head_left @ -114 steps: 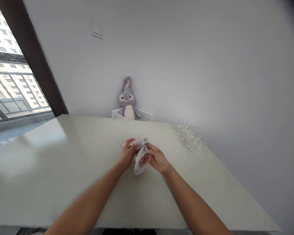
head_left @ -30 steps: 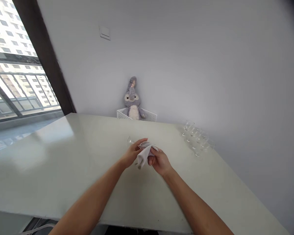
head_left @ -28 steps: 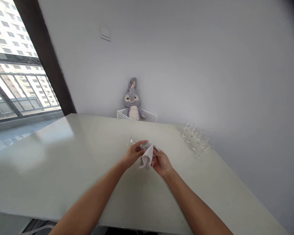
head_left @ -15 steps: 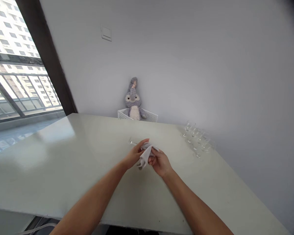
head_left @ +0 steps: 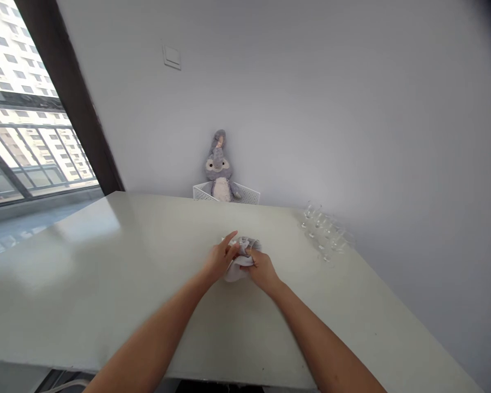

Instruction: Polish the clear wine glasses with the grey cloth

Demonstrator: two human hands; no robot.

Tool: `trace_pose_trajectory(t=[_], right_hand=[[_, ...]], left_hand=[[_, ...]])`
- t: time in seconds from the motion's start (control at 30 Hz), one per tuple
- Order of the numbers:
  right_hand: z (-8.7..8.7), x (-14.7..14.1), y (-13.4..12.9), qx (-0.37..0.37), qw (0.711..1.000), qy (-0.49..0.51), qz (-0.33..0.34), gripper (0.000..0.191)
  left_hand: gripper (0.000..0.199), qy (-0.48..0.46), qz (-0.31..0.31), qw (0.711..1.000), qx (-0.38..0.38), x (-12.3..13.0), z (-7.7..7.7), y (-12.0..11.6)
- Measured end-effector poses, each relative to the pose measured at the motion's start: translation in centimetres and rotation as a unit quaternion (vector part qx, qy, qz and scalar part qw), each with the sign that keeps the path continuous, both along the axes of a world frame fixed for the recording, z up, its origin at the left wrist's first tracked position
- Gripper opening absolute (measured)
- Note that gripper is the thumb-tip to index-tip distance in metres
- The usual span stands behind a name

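Above the middle of the pale table [head_left: 167, 327], my two hands meet around a clear glass [head_left: 251, 243] and a light grey cloth [head_left: 238, 271]. My left hand [head_left: 220, 259] holds the glass from the left, its index finger raised along it. On the right, my right hand [head_left: 264, 269] grips the cloth, with its fingertips at the glass and partly hidden. Some of the cloth hangs below the hands, and some lies against the glass.
Several clear stemmed glasses [head_left: 327, 232] stand in a group at the right back of the table. Behind the far edge, a grey plush rabbit [head_left: 221, 174] sits in a white perforated basket [head_left: 249, 195]. A window is at the left.
The glass has turned: its foot no longer sticks out to the left and its rim now shows near my right hand. The cloth has bunched and spread below. The view has shifted slightly.
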State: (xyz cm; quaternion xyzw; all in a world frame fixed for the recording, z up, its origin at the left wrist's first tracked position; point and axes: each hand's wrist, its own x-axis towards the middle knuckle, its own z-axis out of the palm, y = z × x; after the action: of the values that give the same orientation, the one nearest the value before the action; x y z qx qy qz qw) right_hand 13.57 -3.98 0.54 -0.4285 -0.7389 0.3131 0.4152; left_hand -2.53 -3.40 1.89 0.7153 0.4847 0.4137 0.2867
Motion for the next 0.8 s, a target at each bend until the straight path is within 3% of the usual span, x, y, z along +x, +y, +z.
trace_pose_trajectory(t=[0.1,0.2,0.33,0.5,0.63,0.73,0.8], right_hand=[[0.2,1.1,1.0,-0.029,0.999,0.04,0.008,0.027],[0.5,1.7,1.3,-0.103,0.986,0.114,0.061,0.026],[1.1,2.4,1.2,-0.178,0.961,0.16,0.141,0.019],[2.1,4.2,1.6,-0.217,0.943,0.187,0.17,0.026],[2.4,6.4,2.9,-0.178,0.944,0.263,0.094,0.027],[2.3,7.2,3.6,-0.072,0.964,0.249,-0.057,0.032],[2.2,6.7,3.4,0.037,0.975,0.156,-0.155,0.036]], left_hand=[[0.042,0.137,0.06,0.978,0.148,-0.8,0.2,0.4],[0.041,0.235,0.054,0.942,0.232,-1.7,0.3,1.0],[0.029,0.334,0.017,0.92,0.206,-2.2,0.1,1.5],[0.033,0.334,-0.021,0.93,0.153,-2.4,0.0,1.7],[0.034,0.314,0.03,0.943,0.105,-3.4,0.3,2.0],[0.036,0.311,0.111,0.942,0.059,-4.2,0.5,2.1],[0.036,0.323,0.137,0.935,0.052,-4.3,0.5,2.1]])
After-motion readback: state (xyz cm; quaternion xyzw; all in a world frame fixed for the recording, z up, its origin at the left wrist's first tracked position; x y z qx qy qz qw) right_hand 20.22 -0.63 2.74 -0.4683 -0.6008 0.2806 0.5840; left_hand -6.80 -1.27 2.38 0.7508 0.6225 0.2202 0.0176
